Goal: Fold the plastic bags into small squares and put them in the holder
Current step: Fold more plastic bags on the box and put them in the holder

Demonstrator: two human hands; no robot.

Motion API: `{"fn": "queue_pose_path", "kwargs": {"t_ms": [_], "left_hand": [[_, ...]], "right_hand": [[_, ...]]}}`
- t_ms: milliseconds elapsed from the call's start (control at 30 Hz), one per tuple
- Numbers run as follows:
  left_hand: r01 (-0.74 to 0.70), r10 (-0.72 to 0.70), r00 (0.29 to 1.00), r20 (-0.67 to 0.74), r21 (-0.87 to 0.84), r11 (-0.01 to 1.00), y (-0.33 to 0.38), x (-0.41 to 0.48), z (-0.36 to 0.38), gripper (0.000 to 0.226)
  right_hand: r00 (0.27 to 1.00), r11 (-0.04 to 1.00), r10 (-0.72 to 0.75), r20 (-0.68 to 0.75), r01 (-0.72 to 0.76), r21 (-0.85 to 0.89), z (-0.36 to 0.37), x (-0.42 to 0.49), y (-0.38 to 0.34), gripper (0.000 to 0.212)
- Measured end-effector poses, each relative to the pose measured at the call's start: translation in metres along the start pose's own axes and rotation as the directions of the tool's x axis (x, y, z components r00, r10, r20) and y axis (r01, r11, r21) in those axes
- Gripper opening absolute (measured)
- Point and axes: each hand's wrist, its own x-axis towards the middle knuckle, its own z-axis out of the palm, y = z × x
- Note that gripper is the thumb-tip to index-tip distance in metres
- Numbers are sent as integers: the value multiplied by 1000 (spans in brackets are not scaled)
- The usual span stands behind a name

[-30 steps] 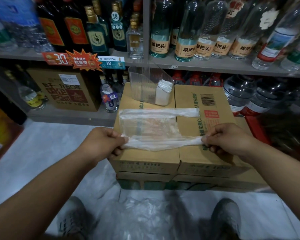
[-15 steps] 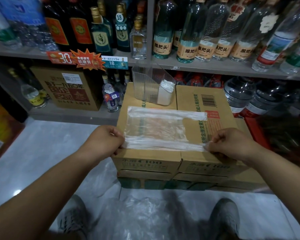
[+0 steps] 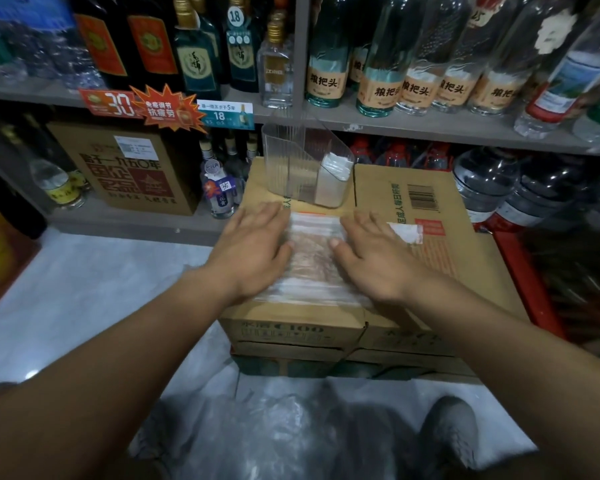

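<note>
Plastic bag (image 3: pixel 312 261) lies flat on the cardboard box (image 3: pixel 437 271), under both hands. Its long axis runs left to right, and the handle end (image 3: pixel 406 233) pokes out past the right hand (image 3: pixel 371 258).

Left hand (image 3: pixel 253 251) and right hand press palm-down with fingers straight. No grip taken, nothing pinched.

Right hand is nearer the loose end, so it probably starts the fold.

Holder (image 3: pixel 291 168) stands just beyond the fingertips, folded bags (image 3: pixel 333 178) inside.

We record: plastic bag (image 3: pixel 312 258), clear, white-edged; holder (image 3: pixel 284 161), clear, vertically ribbed; cardboard box (image 3: pixel 371 188), brown, green lettering, black barcode; starburst price tag (image 3: pixel 168 109), orange; shoe (image 3: pixel 451 431), grey.
</note>
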Motion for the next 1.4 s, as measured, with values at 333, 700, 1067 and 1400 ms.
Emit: {"fn": "queue_pose_path", "kwargs": {"t_ms": [333, 700, 1067, 1400], "left_hand": [[40, -73, 978, 197, 164, 986, -8, 2, 23, 77], [131, -131, 991, 25, -335, 933, -9, -8, 11, 74], [9, -22, 989, 148, 89, 996, -26, -38, 21, 78], [52, -33, 997, 71, -281, 958, -26, -43, 19, 80]], "right_hand": [[988, 995, -18, 156, 32, -92, -2, 13, 63, 75], [989, 996, -74, -129, 66, -60, -4, 4, 43, 60], [992, 966, -87, 93, 107, -236, 36, -24, 25, 76], [957, 973, -226, -180, 213, -92, 17, -39, 33, 65]]}}
